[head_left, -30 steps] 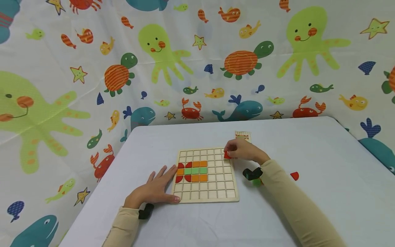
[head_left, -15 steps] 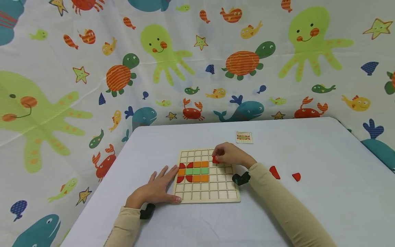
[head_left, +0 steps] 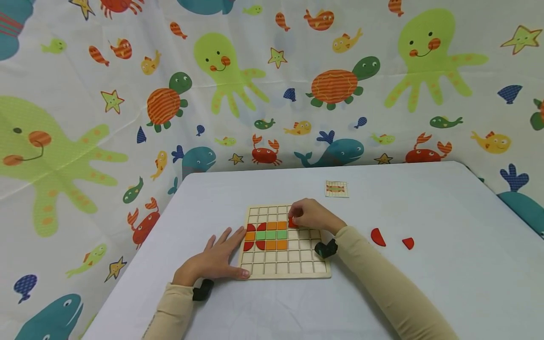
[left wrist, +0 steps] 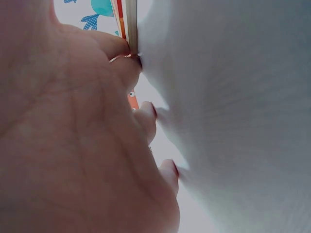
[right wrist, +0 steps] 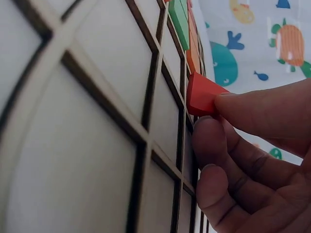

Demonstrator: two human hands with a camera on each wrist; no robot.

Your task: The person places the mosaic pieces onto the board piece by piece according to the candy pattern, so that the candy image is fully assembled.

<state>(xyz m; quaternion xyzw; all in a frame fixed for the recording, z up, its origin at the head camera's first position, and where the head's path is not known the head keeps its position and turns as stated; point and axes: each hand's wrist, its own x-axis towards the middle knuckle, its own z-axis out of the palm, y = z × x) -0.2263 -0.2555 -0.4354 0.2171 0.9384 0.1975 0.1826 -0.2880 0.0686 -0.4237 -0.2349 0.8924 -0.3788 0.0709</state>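
A square wooden grid board [head_left: 294, 268] lies on the table. Red, orange and green tiles [head_left: 270, 234] fill three rows at its left and middle. My right hand [head_left: 312, 216] pinches a small red tile [right wrist: 202, 94] between thumb and fingers, at a cell just right of the orange tiles in the upper row. In the right wrist view the tile sits tilted at the grid ridges, beside an orange tile [right wrist: 193, 54]. My left hand [head_left: 214, 259] rests with spread fingers along the board's left edge, the thumb on its lower left corner.
Two loose red pieces, a half-round one [head_left: 378, 237] and a smaller wedge [head_left: 408, 243], lie on the white table [head_left: 459, 274] to the right. A small pattern card [head_left: 336, 189] lies behind the board. A printed sea-animal cloth [head_left: 272, 137] hangs behind the table.
My right hand has moved left across the board with the red tile, from its upper right corner to beside the orange tiles. The left hand stays in place.
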